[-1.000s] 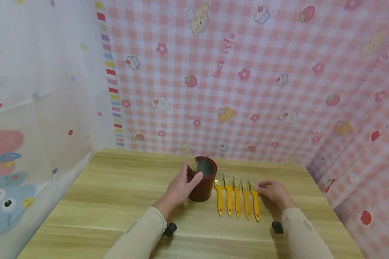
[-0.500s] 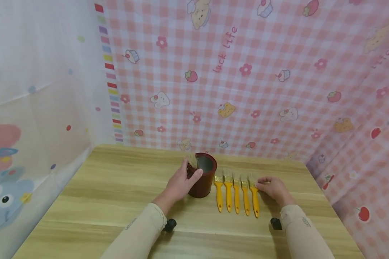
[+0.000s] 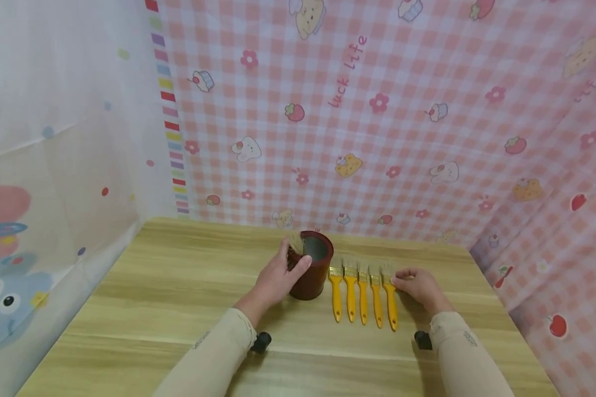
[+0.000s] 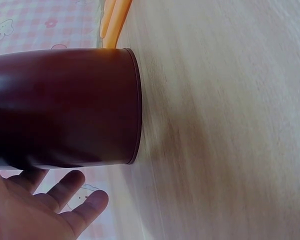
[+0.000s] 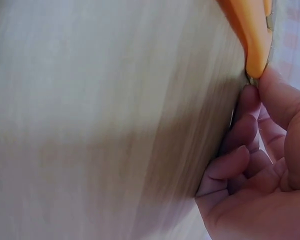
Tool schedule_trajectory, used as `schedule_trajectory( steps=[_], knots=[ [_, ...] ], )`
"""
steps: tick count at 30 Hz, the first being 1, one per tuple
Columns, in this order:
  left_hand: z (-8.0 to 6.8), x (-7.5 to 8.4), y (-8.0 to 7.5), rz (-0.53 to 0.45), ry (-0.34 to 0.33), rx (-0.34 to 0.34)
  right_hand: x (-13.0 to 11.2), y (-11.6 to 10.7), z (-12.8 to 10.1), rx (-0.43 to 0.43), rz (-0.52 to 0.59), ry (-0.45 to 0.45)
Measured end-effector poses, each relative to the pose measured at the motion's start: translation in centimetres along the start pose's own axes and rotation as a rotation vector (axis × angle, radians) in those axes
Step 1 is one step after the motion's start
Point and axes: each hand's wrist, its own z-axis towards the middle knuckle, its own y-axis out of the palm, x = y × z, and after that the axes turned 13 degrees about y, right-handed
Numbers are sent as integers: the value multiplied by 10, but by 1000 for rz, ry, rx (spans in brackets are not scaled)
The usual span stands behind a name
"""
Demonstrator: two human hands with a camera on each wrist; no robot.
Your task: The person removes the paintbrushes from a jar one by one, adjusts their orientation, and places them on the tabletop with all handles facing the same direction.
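Five yellow brushes [image 3: 362,295] are laid parallel, bristles toward the table's [image 3: 154,309] far edge. The rightmost is pinched by the right hand [image 3: 419,286]; the upright cup [image 3: 310,270] is gripped by the left hand [image 3: 275,278].

Showing dark red on the cup [image 3: 310,275], yellow on the brush handles [image 3: 363,300], pink checks on the cloth [image 3: 402,138], pale wood grain on the table [image 3: 169,298].

**Table surface and contents**

I see a light wood-grain table [image 3: 179,298] set against patterned cloth walls. Standing on it near the back edge: one dark red cup [image 3: 310,273], upright. Just right of the cup, five yellow-handled brushes [image 3: 362,292] lie flat, side by side, bristles toward the wall.
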Motion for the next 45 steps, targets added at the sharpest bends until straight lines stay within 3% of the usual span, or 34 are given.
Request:
schedule_trajectory(
  steps=[6, 14, 26, 29, 34, 39, 42, 45],
  knots=[
    [1, 0, -1, 6, 3, 2, -1, 1, 0, 23, -14, -21],
    [1, -3, 0, 21, -10, 0, 1, 5, -1, 41, 33, 14],
    [1, -1, -1, 24, -5, 0, -7, 0, -7, 17, 82, -1],
    [0, 0, -2, 17, -13, -1, -36, -2, -12, 37, 112, -85],
    [1, -1, -3, 15, -16, -1, -117, 7, -36, 55, 110, -355],
    [3, -1, -3, 8, -1, 0, -179, 38, -63, -53, -62, -530],
    [4, -1, -2, 7, 8, -4, -203, 53, -69, -123, -186, -539],
    [3, -1, -2, 11, 10, -17, -218, 61, -72, -107, -328, -546]
  ],
)
